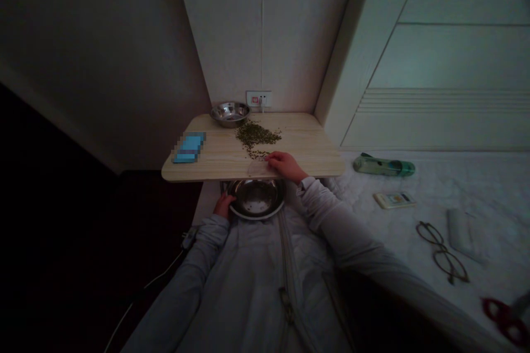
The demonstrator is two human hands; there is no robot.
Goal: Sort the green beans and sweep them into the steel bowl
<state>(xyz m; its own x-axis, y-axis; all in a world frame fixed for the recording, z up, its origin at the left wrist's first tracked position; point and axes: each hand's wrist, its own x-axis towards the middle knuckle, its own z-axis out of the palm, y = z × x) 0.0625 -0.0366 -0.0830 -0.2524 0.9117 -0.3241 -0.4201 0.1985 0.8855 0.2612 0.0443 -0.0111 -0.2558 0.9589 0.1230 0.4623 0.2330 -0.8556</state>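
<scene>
My left hand (pixel 224 206) is closed on the left rim of a shiny metal bowl (pixel 257 198), held at my lap just below the front edge of the small wooden table (pixel 310 143). Over the front part of that table is my right hand (pixel 286 166), its fingertips pinched together on a clear, thin, flat piece (pixel 257 168) that is hard to make out. Just beyond the fingers, small greenish-brown grains (pixel 256 135) lie in a loose, spread-out heap. A few dark specks show inside the held bowl.
A second metal bowl (pixel 230 114) stands at the table's back left, and a blue-screened device (pixel 189 147) lies at the left. On the white bed are a green bottle (pixel 384 166), a phone (pixel 394 200), glasses (pixel 442 251) and red-handled scissors (pixel 505 317). A wall socket (pixel 259 99) is behind.
</scene>
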